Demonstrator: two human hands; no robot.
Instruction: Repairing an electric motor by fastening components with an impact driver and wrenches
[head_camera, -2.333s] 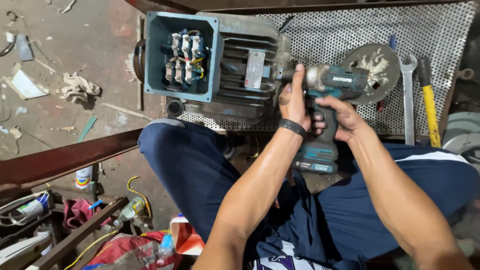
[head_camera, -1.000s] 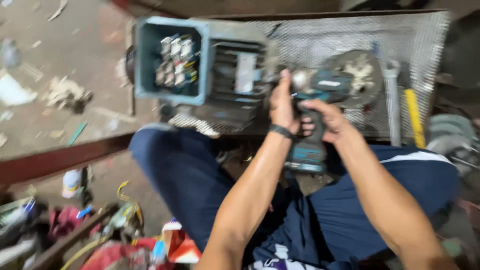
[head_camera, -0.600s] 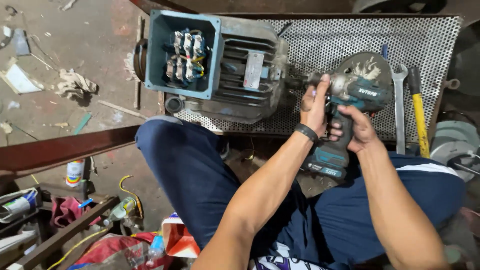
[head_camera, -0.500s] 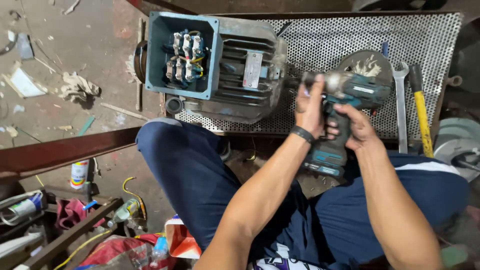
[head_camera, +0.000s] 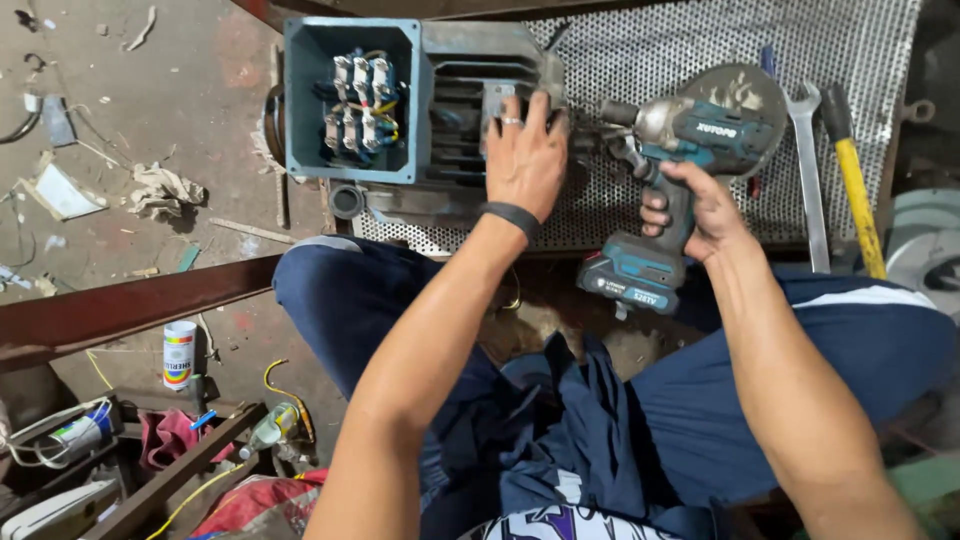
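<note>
The right hand (head_camera: 700, 212) is clenched around the grip of a teal cordless impact wrench (head_camera: 690, 150); the tool's body rises above the fist, its battery pack hangs below it, and its nose points left toward the electric motor (head_camera: 440, 110); the left hand (head_camera: 527, 155) lies flat and unclenched on the motor's ribbed grey housing, fingers spread, grasping nothing; the motor's open blue terminal box (head_camera: 350, 100) sits left of that hand; motor and wrench rest over a perforated metal sheet (head_camera: 700, 50); a combination spanner (head_camera: 808, 170) and a yellow-handled tool (head_camera: 855, 190) lie just right of the wrench.
</note>
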